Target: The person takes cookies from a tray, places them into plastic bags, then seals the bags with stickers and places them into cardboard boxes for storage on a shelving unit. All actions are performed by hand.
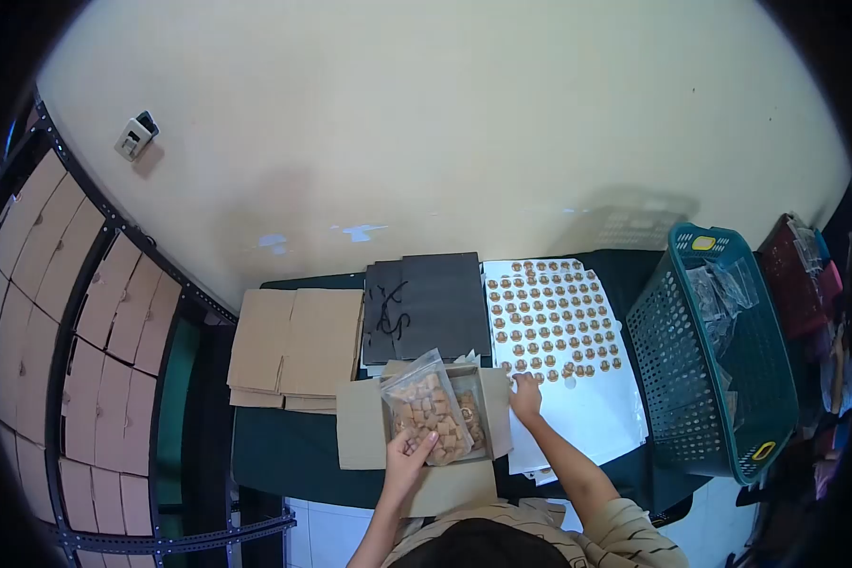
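My left hand (408,457) grips the lower edge of a clear plastic zip bag (430,402) full of small tan pieces, thumb in front. The bag leans over an open cardboard box (408,485) with its flaps spread. Inside the box, a second clear bag (470,417) of brown pieces shows at the right. My right hand (526,401) lies at the left edge of a white sheet of round brown-and-gold stickers (577,431), fingers bent together by the lowest stickers. Whatever is between those fingertips is too small to make out.
Flattened cardboard boxes (298,341) lie stacked at the left, beside a black folder (435,308) with scribbled marks. A green plastic basket (667,346) holding clear packets stands at the right. A metal rack (114,227) of cartons fills the left side; a wall rises behind.
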`<state>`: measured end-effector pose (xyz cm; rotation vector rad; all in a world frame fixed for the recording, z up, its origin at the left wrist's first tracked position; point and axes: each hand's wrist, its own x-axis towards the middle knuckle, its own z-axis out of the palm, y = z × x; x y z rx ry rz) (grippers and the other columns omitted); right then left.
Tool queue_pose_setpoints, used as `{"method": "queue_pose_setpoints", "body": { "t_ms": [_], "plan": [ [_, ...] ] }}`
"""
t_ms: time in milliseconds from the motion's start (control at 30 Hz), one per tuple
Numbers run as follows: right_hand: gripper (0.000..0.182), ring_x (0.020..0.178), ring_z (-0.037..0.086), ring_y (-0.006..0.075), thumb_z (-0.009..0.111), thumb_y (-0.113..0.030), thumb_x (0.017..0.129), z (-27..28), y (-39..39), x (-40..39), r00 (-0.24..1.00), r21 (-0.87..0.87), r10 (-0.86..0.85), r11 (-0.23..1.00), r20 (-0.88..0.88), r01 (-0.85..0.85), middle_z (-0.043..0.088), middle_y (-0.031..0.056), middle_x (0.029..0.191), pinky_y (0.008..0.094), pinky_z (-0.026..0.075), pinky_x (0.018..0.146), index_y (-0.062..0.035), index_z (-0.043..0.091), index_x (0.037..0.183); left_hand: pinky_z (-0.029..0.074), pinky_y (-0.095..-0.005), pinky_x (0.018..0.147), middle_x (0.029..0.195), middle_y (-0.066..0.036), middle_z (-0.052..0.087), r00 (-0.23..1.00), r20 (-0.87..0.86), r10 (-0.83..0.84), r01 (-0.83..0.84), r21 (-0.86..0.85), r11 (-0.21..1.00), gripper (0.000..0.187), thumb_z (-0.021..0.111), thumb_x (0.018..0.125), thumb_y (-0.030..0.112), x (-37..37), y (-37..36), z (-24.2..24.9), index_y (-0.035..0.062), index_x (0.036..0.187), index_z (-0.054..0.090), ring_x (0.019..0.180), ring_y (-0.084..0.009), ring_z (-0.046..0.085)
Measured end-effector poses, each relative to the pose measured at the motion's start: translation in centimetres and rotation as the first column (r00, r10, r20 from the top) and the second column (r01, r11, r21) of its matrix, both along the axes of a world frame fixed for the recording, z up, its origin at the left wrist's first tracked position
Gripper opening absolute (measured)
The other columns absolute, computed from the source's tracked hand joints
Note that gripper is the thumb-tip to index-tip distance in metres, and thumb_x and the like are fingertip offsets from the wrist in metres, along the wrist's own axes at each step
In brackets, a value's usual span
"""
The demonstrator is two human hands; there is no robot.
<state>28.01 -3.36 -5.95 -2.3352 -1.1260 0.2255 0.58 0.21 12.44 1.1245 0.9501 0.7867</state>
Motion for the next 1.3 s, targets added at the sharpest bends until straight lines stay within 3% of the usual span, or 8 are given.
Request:
{"method": "queue_pose_setpoints", "body": {
  "t_ms": [167,233,333,500,700,833,967,1300],
  "plan": [
    [0.020,0.087,0.052,0.0326,0.065,-0.013,0.071,-0.1,0.8,-1.5,0.993,0.019,-0.073,0.997,0.089,0.071,0.051,0.0159,0.091,0.0403,0.045,0.073,-0.0021,0.056,0.086,0.023,-0.0170,0.042,0.054,0.009,0.041,1.000,0.004,0.009,-0.008,-0.023,1.000,0.017,0.066,0.081,0.019,-0.2,-0.1,-0.1,0.0075,0.072,0.057,0.047,0.0010,0.031],
    [0.018,0.086,0.051,0.0329,0.064,-0.010,0.071,-0.4,0.9,-1.3,0.994,0.091,-0.105,0.991,0.033,0.102,0.050,0.0153,0.090,0.0407,0.044,0.074,-0.0036,0.054,0.085,0.042,-0.0167,0.055,0.074,0.001,0.060,0.998,-0.013,-0.061,0.061,-0.031,0.998,0.014,0.062,0.084,0.015,-0.6,-0.1,-0.5,0.0030,0.091,0.059,0.064,-0.0028,0.053],
    [0.013,0.085,0.051,0.0333,0.062,-0.009,0.073,-0.1,0.9,-0.9,0.995,0.146,-0.088,0.985,-0.035,0.092,0.051,0.0149,0.087,0.0414,0.042,0.073,-0.0045,0.052,0.081,0.024,-0.0168,0.041,0.054,0.009,0.043,1.000,-0.012,-0.014,0.015,0.012,1.000,0.016,0.067,0.080,0.018,-0.4,-0.2,-0.5,0.0074,0.073,0.058,0.046,0.0014,0.032],
    [0.008,0.078,0.052,0.0353,0.050,-0.010,0.083,0.5,0.9,-0.8,0.877,0.179,-0.324,0.897,-0.353,0.404,0.052,0.0160,0.080,0.0415,0.040,0.069,-0.0040,0.045,0.083,0.033,-0.0171,0.047,0.064,0.005,0.050,0.997,0.073,0.010,-0.003,-0.090,0.996,0.012,0.064,0.082,0.015,0.3,-0.9,2.5,0.0058,0.080,0.056,0.055,-0.0003,0.044],
    [0.011,0.069,0.049,0.0202,0.049,-0.008,0.085,2.9,0.3,0.8,0.895,0.570,-0.337,0.690,-0.291,0.446,0.050,0.0095,0.076,0.0328,0.041,0.065,0.0012,0.045,0.091,0.044,-0.0192,0.062,0.080,-0.001,0.057,0.994,0.108,-0.031,0.036,-0.044,0.998,0.013,0.061,0.084,0.012,-0.6,-0.5,1.2,0.0036,0.089,0.053,0.076,-0.0057,0.055],
    [0.007,0.071,0.046,0.0066,0.052,-0.009,0.087,18.1,-1.3,-1.6,0.684,0.581,0.144,0.666,-0.716,0.467,0.050,0.0005,0.077,0.0225,0.039,0.064,-0.0033,0.049,0.090,0.047,-0.0236,0.068,0.085,-0.003,0.058,0.957,0.291,0.016,0.024,-0.133,0.991,0.015,0.059,0.085,0.011,1.0,-0.7,5.1,0.0030,0.093,0.051,0.080,-0.0083,0.056],
    [0.012,0.076,0.051,0.0063,0.059,-0.004,0.082,27.1,-3.6,-5.5,0.511,0.608,0.484,0.787,-0.710,0.100,0.055,0.0006,0.080,0.0205,0.041,0.069,-0.0021,0.052,0.092,0.046,-0.0200,0.059,0.081,-0.002,0.058,0.966,0.259,-0.008,0.040,-0.119,0.992,0.013,0.060,0.085,0.014,1.6,-0.7,5.0,0.0038,0.086,0.052,0.070,-0.0062,0.055],
    [0.025,0.072,0.054,0.0067,0.069,-0.003,0.073,30.2,-5.3,-10.4,0.596,0.526,0.512,0.833,-0.618,-0.170,0.059,0.0026,0.078,0.0198,0.042,0.068,-0.0011,0.052,0.092,0.035,-0.0177,0.050,0.067,0.004,0.052,0.973,0.123,-0.196,0.193,0.037,0.981,0.021,0.061,0.085,0.023,1.4,-1.2,7.9,0.0042,0.081,0.053,0.059,-0.0017,0.045]
  ]
}}
